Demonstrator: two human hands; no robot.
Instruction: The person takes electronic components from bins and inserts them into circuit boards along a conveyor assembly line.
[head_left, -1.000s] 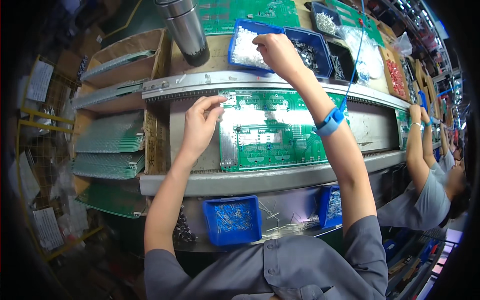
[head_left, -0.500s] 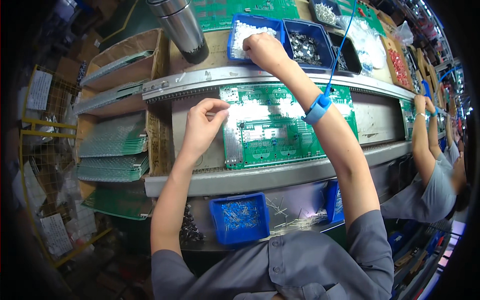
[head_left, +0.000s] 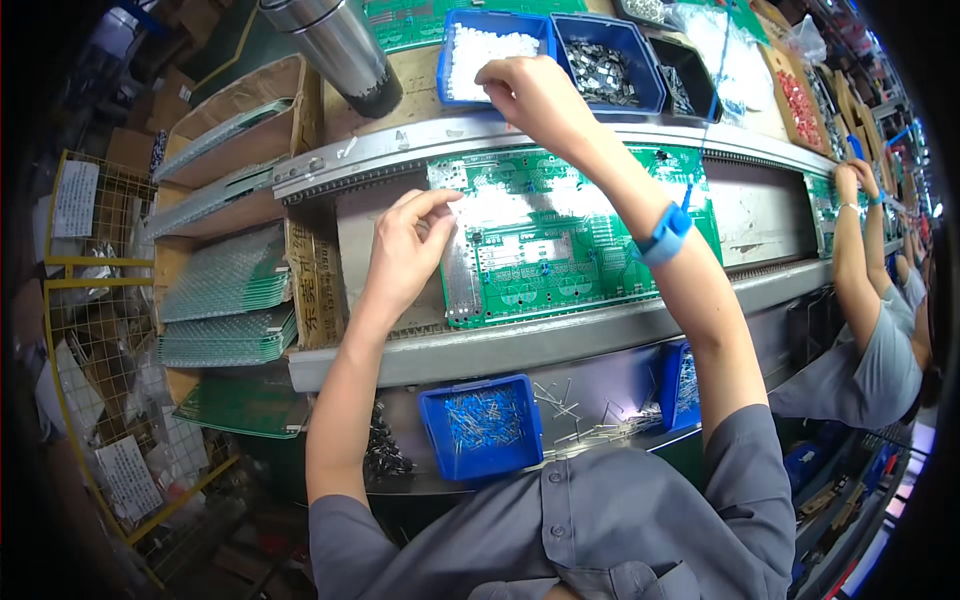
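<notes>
A green circuit board [head_left: 610, 255] lies across the rails in front of me, with a bright glare on its upper part. My left hand [head_left: 408, 240] hovers by the board's left edge, thumb and forefinger curved toward each other with a gap between the tips. Farther off, my right hand [head_left: 540, 98] is over the near edge of a blue bin of small white parts [head_left: 490, 50]. Its fingers are curled closed, and whatever they hold is hidden. A blue wrist strap [head_left: 665, 235] circles my right wrist.
Metal rails [head_left: 480, 352] border the board. Beside the white parts stand a bin of dark parts [head_left: 605, 75] and a steel tumbler [head_left: 340, 60]. Stacked boards [head_left: 225, 285] fill a cardboard rack at left. Nearer me sits a bin of blue leaded components [head_left: 480, 425]. Another person [head_left: 865, 310] works at right.
My right hand has drawn back slightly toward me and rightward from the white parts. The left hand stays by the board's edge, its fingertips slightly farther apart. The whole view has shifted a little.
</notes>
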